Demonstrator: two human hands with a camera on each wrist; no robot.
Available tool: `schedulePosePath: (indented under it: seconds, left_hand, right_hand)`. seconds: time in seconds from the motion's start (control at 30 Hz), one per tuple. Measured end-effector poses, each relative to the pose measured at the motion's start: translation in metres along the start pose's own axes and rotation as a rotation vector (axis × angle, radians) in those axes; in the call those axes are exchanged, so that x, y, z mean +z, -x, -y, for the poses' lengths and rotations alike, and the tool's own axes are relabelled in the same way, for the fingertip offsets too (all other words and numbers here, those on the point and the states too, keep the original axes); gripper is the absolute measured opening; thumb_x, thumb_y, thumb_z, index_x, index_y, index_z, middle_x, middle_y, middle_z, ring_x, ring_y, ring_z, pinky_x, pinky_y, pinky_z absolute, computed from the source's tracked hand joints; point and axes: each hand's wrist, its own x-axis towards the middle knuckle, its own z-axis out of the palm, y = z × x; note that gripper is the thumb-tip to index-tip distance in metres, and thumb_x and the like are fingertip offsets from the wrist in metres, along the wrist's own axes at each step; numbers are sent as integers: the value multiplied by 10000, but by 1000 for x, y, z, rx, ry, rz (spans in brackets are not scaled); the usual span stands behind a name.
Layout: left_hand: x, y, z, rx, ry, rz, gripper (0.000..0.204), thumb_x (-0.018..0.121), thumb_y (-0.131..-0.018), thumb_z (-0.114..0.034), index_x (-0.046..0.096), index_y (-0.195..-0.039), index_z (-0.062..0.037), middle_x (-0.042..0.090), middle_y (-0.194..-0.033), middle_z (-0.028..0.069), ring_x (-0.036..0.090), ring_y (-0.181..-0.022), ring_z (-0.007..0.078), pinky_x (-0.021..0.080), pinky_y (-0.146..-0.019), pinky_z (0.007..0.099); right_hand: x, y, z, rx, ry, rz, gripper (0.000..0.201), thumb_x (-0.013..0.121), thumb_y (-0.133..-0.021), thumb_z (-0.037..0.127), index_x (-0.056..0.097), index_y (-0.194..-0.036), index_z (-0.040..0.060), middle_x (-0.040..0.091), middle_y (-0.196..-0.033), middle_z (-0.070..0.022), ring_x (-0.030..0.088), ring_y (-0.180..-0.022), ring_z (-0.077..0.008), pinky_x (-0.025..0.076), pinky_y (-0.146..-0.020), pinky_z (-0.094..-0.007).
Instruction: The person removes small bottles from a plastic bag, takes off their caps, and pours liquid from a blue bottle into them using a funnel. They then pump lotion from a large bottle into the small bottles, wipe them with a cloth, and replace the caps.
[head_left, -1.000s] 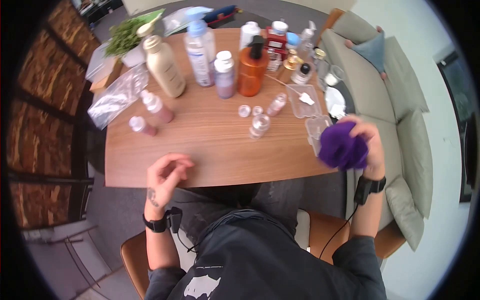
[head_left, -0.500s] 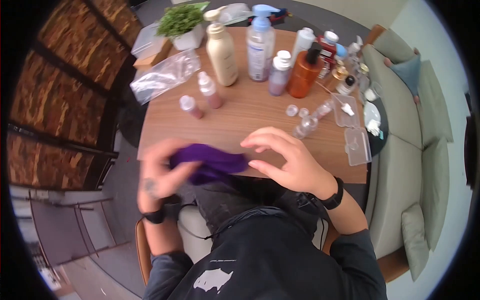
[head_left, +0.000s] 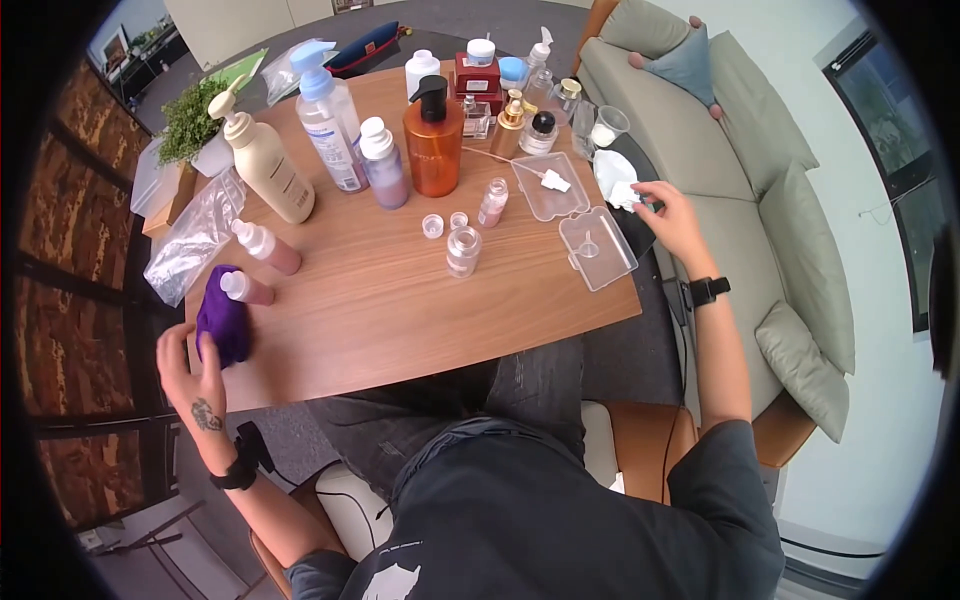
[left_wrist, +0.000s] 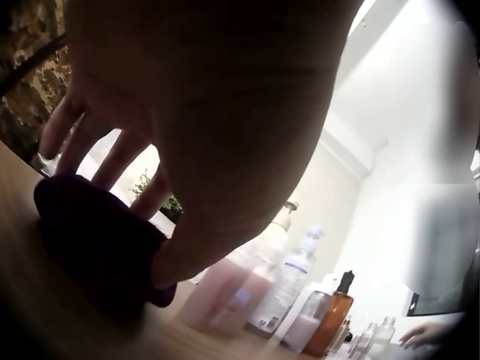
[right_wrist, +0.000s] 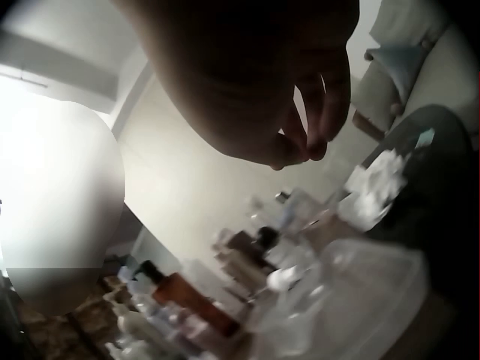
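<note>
Pressing the purple cloth down near the table's left edge calls, most likely, for a low, light touch from the left hand, with fingers spread wide along the far side and thumb against the near side. Better to lift away leftward, clear of the small pink bottle just beyond the cloth, probably easy to tip. Over at the right hand, best to keep the narrow, empty gap between thumb and fingertips, come down from above and pinch the crumpled tissue gently, without dragging the white dish just past it.

Looks deep violet, soft and bunched into a rounded heap, right beside the left thumb and fingers; cannot tell whether touching the bottle. Just beyond the right fingertips, looks white, thin and loosely balled, likely to squash under a firm grip.
</note>
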Motion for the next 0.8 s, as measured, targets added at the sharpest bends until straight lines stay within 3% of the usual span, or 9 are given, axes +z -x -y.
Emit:
schedulePosePath:
  seconds: [0.03,0.07,0.2,0.23,0.33,0.43,0.5,0.63,0.8]
  left_hand:
    - [-3,-4,-11,-29,53,-95,167,664,-976,-75,672,-1123,3,691,-1086,123,656,-972,253,503,-904,338]
    - [-7,-11,-32,59,44,-187,106,614,-994,-39,672,-1053,27,682,-1005,99,634,-911,206,491,-826,296]
    - [9,-14,-69,77,432,-158,103,552,-977,52,652,-998,48,634,-941,68,591,-880,137,469,-808,257]
    - [13,-17,-87,139,481,-158,100,577,-903,93,661,-924,42,657,-868,110,626,-807,203,485,-759,303]
    - [29,-16,-115,224,512,-45,103,600,-868,108,662,-910,38,649,-831,120,618,-742,216,488,-705,310]
    - [53,-11,-126,243,586,37,74,623,-850,93,658,-886,38,657,-819,121,615,-712,200,484,-673,299]
    - [70,-5,-128,154,662,121,71,618,-850,88,658,-878,37,658,-806,116,613,-701,190,486,-670,295]
    - [102,1,-120,-19,829,267,77,618,-865,45,683,-905,44,652,-779,85,633,-678,148,497,-671,284]
    - [119,6,-107,-136,993,350,99,605,-920,21,692,-955,53,667,-838,71,647,-696,127,509,-673,260]
  right_hand:
    - [4,-4,-7,-27,70,53,332,763,-872,86,748,-1203,90,721,-1086,-82,675,-947,-223,550,-839,-337]
    - [7,-9,-9,-11,120,75,360,803,-851,157,760,-1206,113,738,-1097,-97,657,-976,-291,528,-924,-393]
    - [17,-16,-15,-115,283,50,312,800,-861,171,779,-1168,117,767,-1105,-87,656,-1001,-308,520,-931,-415]
    - [17,-17,-15,-104,288,40,299,796,-867,171,783,-1161,118,771,-1104,-84,656,-1008,-310,520,-929,-415]
    - [11,-20,-6,-123,219,-20,268,770,-892,157,787,-1157,118,774,-1101,-82,655,-1034,-312,522,-930,-416]
    - [1,-21,39,-170,79,-6,246,721,-934,128,779,-1172,107,763,-1109,-88,651,-1057,-311,521,-932,-417]
    - [8,-22,61,-253,-26,56,248,709,-943,122,772,-1182,100,757,-1112,-89,651,-1052,-309,520,-929,-415]
    - [20,-29,98,-422,51,120,233,724,-923,121,767,-1150,91,742,-1068,-84,650,-1039,-292,523,-902,-406]
    - [44,-34,102,-314,65,249,187,774,-876,187,789,-1050,118,745,-1054,-102,708,-965,-321,564,-832,-418]
